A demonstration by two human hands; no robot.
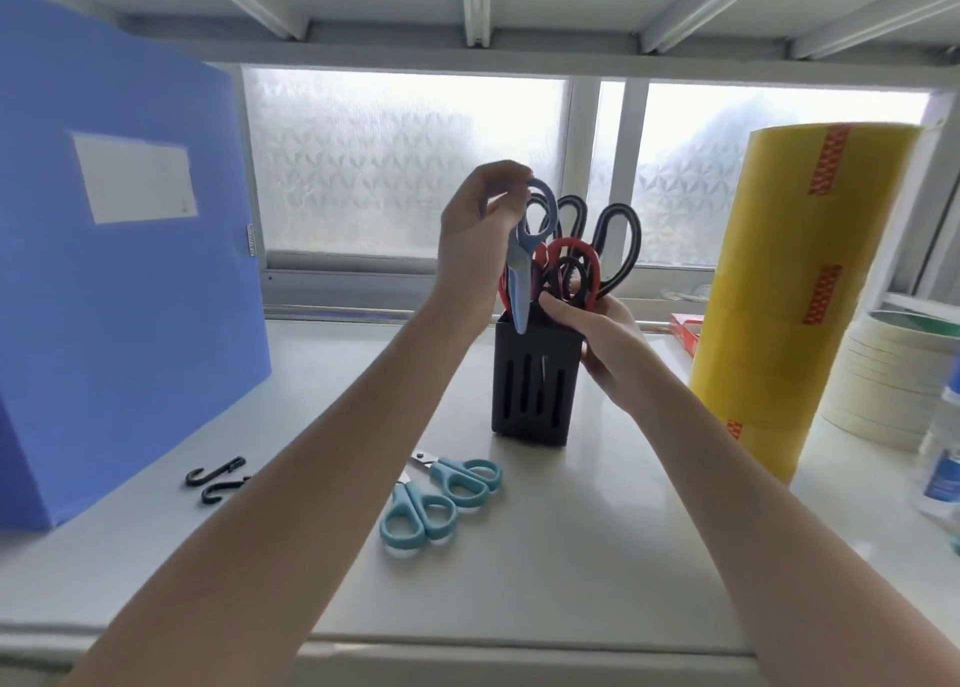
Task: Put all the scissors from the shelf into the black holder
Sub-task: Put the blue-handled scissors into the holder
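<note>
here, the left hand [480, 234] pinches the handle loop of a pair of blue plastic-handled scissors with a blue blade cover [524, 265], holding it point-down so that its tip sits at the top opening of the black slotted plastic holder [532, 390], at the holder's left side. the right hand [597, 338] is wrapped around the upper right edge of the black slotted plastic holder, thumb at the rim, gripping it where it stands upright on the white shelf [597, 530]. inside the holder stand several scissors, handles up: a red-handled pair [584, 257] in front, and black-handled pairs with grey lining [621, 249] behind and to the right, all crowded together above the rim. on the white shelf, near the front of the holder, lie two teal-handled small scissors [441, 499] side by side, touching, handles toward the camera and blades pointing away to the left, partly hidden by the left forearm. two black plastic hooks [218, 478] lie farther left, beside a large blue plastic file box with a white label [124, 270] that stands at the left edge. at the right stands a tall stack of yellow-brown transparent tape rolls [800, 291], with a stack of cream masking tape rolls [883, 385] beside it and a clear bottle with a blue label [943, 457] at the far right edge. behind the shelf is a frosted patterned window [405, 166].
</note>
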